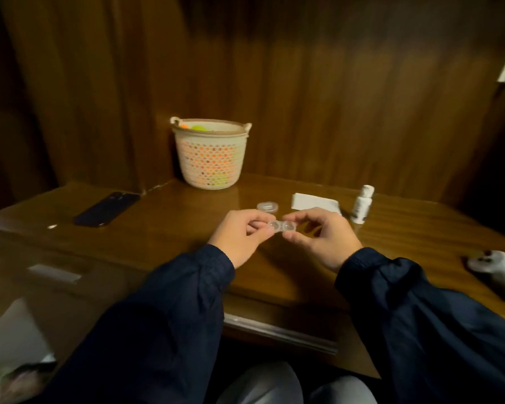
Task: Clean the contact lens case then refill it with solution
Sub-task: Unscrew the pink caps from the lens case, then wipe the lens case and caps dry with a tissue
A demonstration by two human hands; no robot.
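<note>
Bare table (164, 228) lies between phone (107, 209) and hands; caps (268, 206), tissue (315, 202) and bottle (362, 204) crowd the far right.

Wooden table (187, 252): phone (107, 209), basket (211, 158), bottle (362, 207).

case (281, 227): clear, glossy plastic, pinched between my left hand (239, 236) and right hand (322, 239)
caps (267, 206): same clear plastic, shiny
table (172, 228): varnished wood, glossy, smooth, grain showing
wall (303, 83): wood panelling, dull sheen
basket (211, 154) at the table's back edge: pale perforated plastic, matt
bottle (361, 204) toward the right edge: white plastic, smooth
phone (107, 209) toward the left edge: dark, glossy
tissue (315, 203): white, matt paper
my sleeves (164, 316): dark cloth, slight sheen
</note>
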